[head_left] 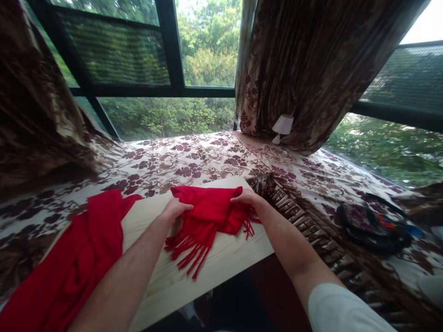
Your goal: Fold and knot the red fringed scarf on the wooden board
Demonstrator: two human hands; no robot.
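Note:
A red fringed scarf (204,210) lies bunched and partly folded over a pale wooden board (194,290), its long tassels spread toward me. At its left edge, my left hand (174,212) pinches the cloth between thumb and fingers. On the opposite edge, my right hand (247,198) grips the fabric the same way, with more tassels hanging beside the wrist. Another length of red cloth (76,258) drapes over the board's left side, partly behind my left forearm. Whether it joins the scarf cannot be seen.
Floral fabric (194,159) covers the wide ledge behind the board. A small white lamp (283,125) stands near the patterned curtain (277,60). A dark bag (372,228) rests on the right. Windows (207,60) rise beyond the ledge.

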